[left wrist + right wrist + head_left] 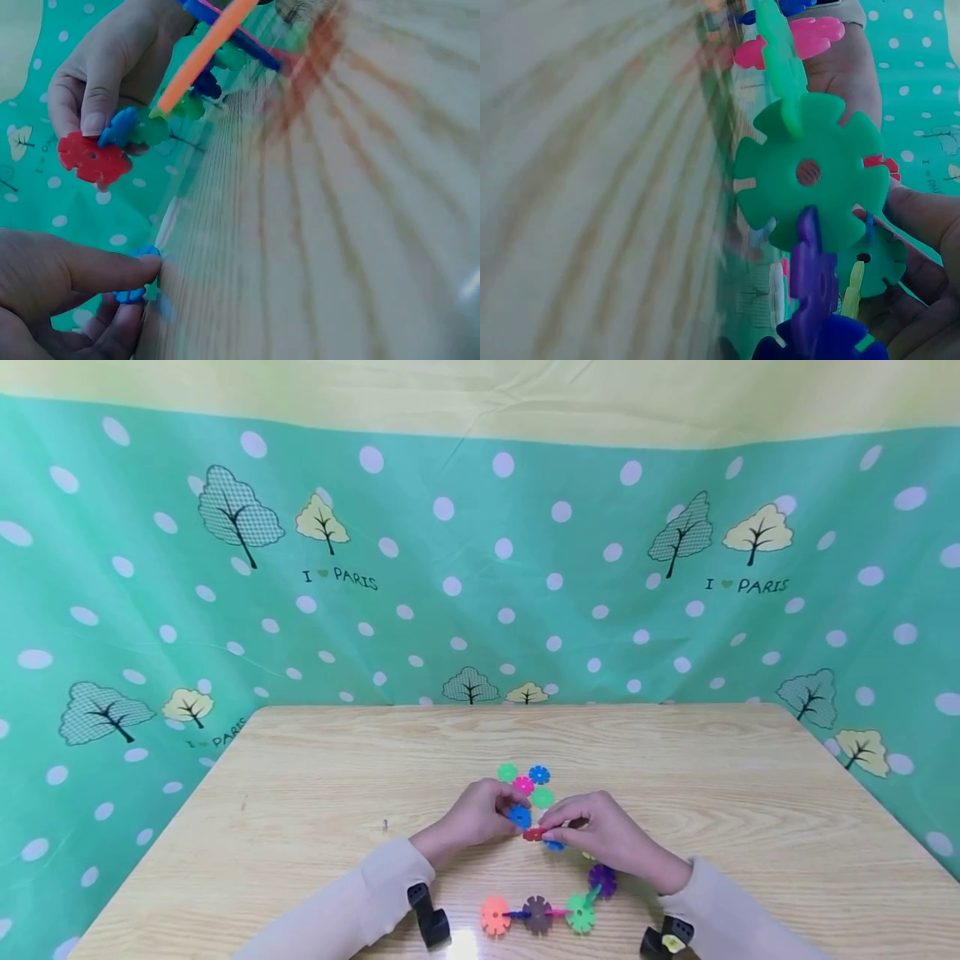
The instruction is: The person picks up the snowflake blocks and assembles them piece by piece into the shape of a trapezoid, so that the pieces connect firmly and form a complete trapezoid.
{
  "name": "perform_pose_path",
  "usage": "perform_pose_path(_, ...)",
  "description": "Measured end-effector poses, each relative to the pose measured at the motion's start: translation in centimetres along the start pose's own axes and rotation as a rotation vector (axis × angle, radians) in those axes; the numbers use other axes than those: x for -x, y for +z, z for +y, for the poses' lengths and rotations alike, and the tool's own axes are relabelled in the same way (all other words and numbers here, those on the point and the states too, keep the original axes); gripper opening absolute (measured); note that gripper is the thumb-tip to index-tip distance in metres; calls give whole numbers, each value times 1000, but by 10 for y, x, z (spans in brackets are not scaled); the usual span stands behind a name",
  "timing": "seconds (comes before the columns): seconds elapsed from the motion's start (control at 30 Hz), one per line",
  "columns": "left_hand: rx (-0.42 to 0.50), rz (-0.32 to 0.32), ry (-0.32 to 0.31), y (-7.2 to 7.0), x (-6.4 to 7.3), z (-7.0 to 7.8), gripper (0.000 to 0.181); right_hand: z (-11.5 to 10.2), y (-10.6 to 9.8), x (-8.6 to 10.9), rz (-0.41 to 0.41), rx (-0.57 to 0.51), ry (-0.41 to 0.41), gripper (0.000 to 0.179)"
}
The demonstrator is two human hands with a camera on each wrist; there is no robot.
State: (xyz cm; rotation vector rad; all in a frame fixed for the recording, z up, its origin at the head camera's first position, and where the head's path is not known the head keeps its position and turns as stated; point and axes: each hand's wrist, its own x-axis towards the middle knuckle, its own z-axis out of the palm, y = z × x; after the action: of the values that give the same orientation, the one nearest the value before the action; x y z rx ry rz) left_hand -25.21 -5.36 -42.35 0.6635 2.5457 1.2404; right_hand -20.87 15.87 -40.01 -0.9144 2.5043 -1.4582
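"What's on the pale wooden tabletop [315,810]?"
"Left hand [477,812] gripping one blue notched plastic disc [519,816]; right hand [603,832] pinching one red notched plastic disc [532,835]."
"Where?"
"Nearer the front edge than four green, blue and pink discs [543,798]."
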Motion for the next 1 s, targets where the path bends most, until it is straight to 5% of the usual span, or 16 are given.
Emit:
perform_pose_path(0.4, 119, -36, -3, -18, 13, -14, 31, 3, -1, -2, 9, 44, 53, 13)
perform_pose_path(1.0, 294, -128, 23, -24, 32, -1, 32, 6, 0, -6, 1, 62, 77, 10)
